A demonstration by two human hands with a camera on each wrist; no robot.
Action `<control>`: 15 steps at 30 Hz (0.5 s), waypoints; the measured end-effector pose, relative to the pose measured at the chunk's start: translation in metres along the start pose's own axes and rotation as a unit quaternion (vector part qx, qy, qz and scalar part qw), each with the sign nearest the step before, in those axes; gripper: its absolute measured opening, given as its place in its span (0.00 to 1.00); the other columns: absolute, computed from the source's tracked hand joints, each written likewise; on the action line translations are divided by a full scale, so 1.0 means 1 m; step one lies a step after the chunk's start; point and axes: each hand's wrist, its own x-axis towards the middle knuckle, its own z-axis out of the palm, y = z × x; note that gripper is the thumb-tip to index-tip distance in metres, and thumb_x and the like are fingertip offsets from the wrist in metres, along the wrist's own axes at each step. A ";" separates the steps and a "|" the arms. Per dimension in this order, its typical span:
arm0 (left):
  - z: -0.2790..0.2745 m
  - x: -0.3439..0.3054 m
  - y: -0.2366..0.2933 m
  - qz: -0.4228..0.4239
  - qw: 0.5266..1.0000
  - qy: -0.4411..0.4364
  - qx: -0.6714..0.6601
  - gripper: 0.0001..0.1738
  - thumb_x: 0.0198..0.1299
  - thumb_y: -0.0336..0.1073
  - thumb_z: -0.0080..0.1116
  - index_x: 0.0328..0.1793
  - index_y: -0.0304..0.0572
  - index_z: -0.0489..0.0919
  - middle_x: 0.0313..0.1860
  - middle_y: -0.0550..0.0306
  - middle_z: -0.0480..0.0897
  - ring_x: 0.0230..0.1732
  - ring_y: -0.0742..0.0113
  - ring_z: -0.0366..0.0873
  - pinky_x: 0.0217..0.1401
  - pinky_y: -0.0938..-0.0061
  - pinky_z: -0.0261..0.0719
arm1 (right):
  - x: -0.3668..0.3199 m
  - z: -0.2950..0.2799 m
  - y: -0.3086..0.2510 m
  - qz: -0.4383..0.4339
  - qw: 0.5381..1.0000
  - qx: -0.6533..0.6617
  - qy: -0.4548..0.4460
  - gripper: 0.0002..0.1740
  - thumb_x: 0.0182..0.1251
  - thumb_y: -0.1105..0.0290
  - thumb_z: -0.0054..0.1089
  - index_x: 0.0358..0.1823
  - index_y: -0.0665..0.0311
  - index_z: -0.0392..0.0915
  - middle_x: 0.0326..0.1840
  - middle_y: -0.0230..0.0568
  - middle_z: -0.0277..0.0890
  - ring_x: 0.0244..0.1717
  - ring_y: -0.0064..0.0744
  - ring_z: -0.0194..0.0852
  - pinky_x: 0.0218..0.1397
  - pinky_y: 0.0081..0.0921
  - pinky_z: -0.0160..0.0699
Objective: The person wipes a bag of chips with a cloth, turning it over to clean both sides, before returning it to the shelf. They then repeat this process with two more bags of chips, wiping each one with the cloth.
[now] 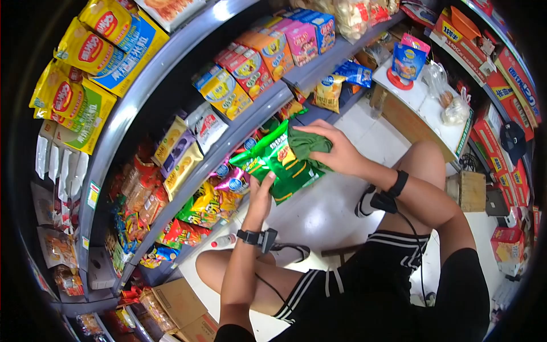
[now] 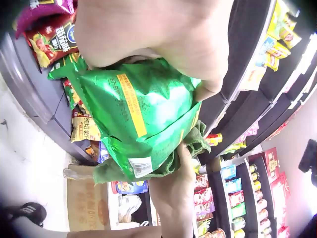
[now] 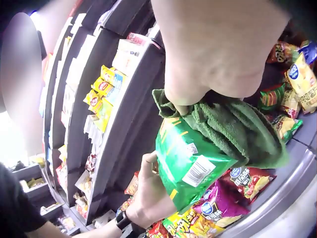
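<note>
A shiny green snack bag is held up in front of the lower shelf, its barcode label showing in the right wrist view. My left hand grips the bag's near left side, thumb on its front. On the other side, my right hand holds a bunched dark green cloth against the bag's upper right. In the right wrist view the cloth drapes over one end of the bag. The left wrist view shows the cloth partly hidden behind the bag.
Colourful snack bags fill the lower shelf, with a row of small boxes above. Yellow pouches stand at upper left. A white-topped table bears a blue pouch. Cardboard boxes sit at lower left.
</note>
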 end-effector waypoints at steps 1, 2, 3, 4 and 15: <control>0.001 0.000 0.001 0.008 0.999 -0.005 0.038 0.37 0.87 0.42 0.63 0.94 0.39 0.67 0.88 0.52 0.77 0.88 0.56 0.73 0.94 0.54 0.65 | 0.001 0.000 0.001 -0.020 1.000 -0.014 -0.009 0.39 0.66 0.78 0.74 0.82 0.60 0.85 0.65 0.48 0.83 0.68 0.48 0.86 0.78 0.40 0.82; 0.002 -0.001 0.002 0.017 0.999 -0.003 0.050 0.38 0.86 0.44 0.64 0.95 0.40 0.66 0.89 0.52 0.76 0.88 0.56 0.72 0.95 0.54 0.63 | 0.000 0.000 0.002 -0.025 0.999 -0.020 -0.007 0.39 0.65 0.77 0.76 0.81 0.60 0.86 0.64 0.49 0.84 0.68 0.49 0.86 0.78 0.41 0.82; 0.003 0.000 0.003 0.023 0.999 -0.006 0.049 0.41 0.85 0.51 0.65 0.94 0.40 0.67 0.89 0.53 0.76 0.89 0.56 0.72 0.95 0.52 0.64 | -0.001 0.001 0.002 -0.017 1.000 -0.018 -0.007 0.39 0.65 0.77 0.76 0.81 0.60 0.86 0.64 0.49 0.84 0.68 0.49 0.86 0.78 0.41 0.82; 0.000 0.003 -0.002 0.014 1.000 -0.005 0.015 0.42 0.84 0.54 0.65 0.94 0.41 0.68 0.89 0.53 0.76 0.89 0.56 0.72 0.94 0.51 0.64 | -0.001 0.001 0.000 -0.018 0.999 -0.025 -0.012 0.39 0.65 0.77 0.76 0.81 0.60 0.86 0.64 0.49 0.84 0.68 0.49 0.86 0.78 0.41 0.82; 0.023 0.003 0.018 0.042 0.995 0.040 0.086 0.39 0.79 0.43 0.79 0.87 0.34 0.73 0.78 0.49 0.84 0.75 0.61 0.84 0.82 0.62 0.80 | -0.002 -0.001 -0.002 -0.010 0.997 -0.039 -0.065 0.40 0.66 0.81 0.73 0.83 0.61 0.85 0.68 0.46 0.81 0.71 0.43 0.84 0.79 0.37 0.81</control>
